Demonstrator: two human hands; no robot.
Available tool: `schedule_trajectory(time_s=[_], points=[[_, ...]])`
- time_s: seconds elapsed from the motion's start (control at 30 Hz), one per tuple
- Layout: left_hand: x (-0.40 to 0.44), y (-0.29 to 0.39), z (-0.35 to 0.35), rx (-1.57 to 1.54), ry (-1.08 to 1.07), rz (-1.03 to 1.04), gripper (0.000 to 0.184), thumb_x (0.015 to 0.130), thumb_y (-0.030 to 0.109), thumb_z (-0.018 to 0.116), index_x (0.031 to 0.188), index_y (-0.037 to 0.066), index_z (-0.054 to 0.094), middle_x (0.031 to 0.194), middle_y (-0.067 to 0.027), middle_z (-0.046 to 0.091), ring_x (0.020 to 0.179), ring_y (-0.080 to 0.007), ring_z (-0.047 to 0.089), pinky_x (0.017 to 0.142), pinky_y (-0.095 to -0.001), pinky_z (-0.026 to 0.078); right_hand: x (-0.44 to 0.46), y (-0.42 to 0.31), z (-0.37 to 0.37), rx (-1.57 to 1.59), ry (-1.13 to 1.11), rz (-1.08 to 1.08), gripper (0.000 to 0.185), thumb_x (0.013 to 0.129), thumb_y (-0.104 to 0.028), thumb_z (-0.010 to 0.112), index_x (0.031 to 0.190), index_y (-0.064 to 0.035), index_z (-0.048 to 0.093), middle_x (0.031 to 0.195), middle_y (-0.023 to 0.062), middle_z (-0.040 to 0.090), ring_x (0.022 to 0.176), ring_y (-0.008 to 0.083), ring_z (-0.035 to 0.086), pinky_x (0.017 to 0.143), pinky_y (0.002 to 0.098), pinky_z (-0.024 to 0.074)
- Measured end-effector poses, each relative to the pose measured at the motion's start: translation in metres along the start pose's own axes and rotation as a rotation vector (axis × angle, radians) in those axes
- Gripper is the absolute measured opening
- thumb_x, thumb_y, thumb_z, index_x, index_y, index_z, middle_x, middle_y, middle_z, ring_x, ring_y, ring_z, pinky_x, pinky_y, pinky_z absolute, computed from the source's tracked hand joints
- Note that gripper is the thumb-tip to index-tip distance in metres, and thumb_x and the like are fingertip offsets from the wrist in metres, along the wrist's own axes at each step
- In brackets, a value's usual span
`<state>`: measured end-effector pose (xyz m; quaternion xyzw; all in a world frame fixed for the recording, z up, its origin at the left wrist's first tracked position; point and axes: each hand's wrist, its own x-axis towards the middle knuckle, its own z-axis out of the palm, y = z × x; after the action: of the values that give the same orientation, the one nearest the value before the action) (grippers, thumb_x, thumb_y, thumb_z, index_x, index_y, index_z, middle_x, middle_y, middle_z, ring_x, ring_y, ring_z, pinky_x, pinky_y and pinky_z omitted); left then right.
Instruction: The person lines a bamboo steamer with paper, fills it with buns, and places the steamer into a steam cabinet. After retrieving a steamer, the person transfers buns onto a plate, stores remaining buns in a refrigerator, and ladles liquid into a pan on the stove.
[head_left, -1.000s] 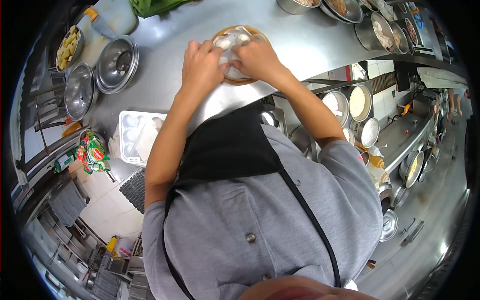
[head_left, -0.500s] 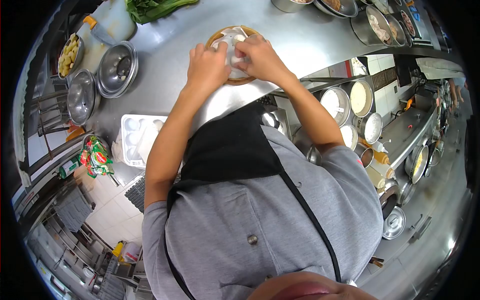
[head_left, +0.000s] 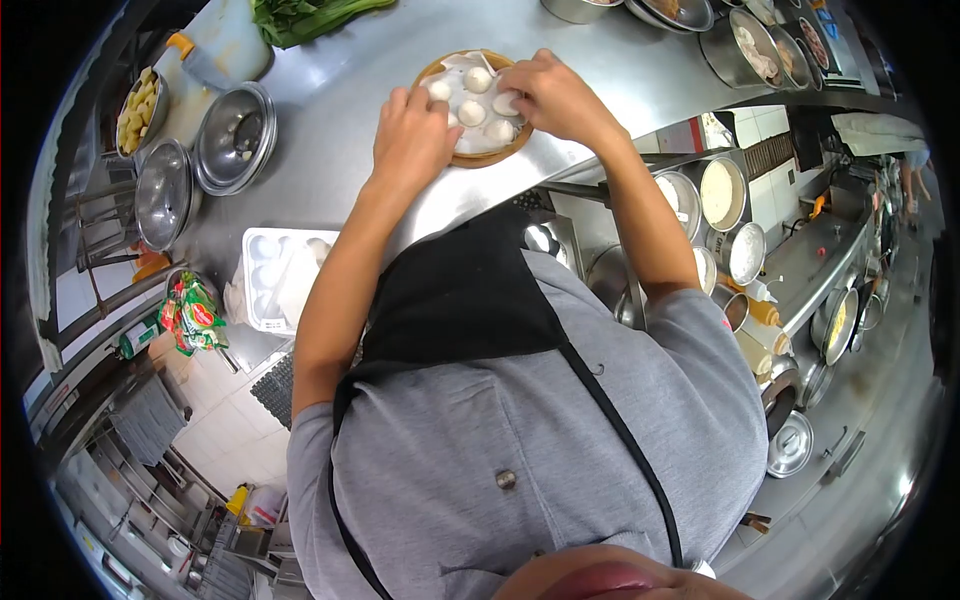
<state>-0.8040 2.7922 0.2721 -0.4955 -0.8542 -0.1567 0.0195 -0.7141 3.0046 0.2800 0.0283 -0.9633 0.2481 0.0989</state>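
Note:
A round bamboo steamer (head_left: 485, 158) lined with white paper sits on the steel counter, with several small white dumplings (head_left: 471, 113) spread inside it. At its right side, my right hand (head_left: 560, 97) is closed, fingertips and thumb pinching a dumpling (head_left: 506, 103) near the rim. My left hand (head_left: 413, 137) reaches over the left rim, fingers curled and thumb drawn in. Between its fingertips a bit of a white dumpling (head_left: 452, 120) shows; the rest of that one is hidden.
Metal bowls (head_left: 235, 138) and a bowl of yellow chunks (head_left: 137, 115) stand at the left, near a knife (head_left: 200, 66) on a cutting board. Leafy greens (head_left: 310, 18) lie behind. A white plastic tray (head_left: 270, 312) is by my left forearm. Pots (head_left: 722, 193) stand at the right.
My right hand has moved right, from the steamer's middle to its right side, uncovering dumplings. My left hand has barely shifted and stays at the left rim.

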Motion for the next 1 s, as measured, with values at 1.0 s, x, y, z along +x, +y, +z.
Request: schedule_trajectory(time_s=[1.0], points=[[-0.058, -0.034, -0.047, -0.295, 0.349, -0.25, 0.009, 0.081, 0.009, 0.068, 0.089, 0.005, 0.068, 0.079, -0.0086, 0.063, 0.076, -0.0267, 0.056, 0.072, -0.0372, 0.044, -0.013, 0.014, 0.006, -0.05, 0.058, 0.546, 0.027, 0.082, -0.026, 0.061, 0.091, -0.0021, 0.067, 0.075, 0.0136, 0.067, 0.07, 0.0275, 0.064, 0.069, 0.0405, 0.0528]])
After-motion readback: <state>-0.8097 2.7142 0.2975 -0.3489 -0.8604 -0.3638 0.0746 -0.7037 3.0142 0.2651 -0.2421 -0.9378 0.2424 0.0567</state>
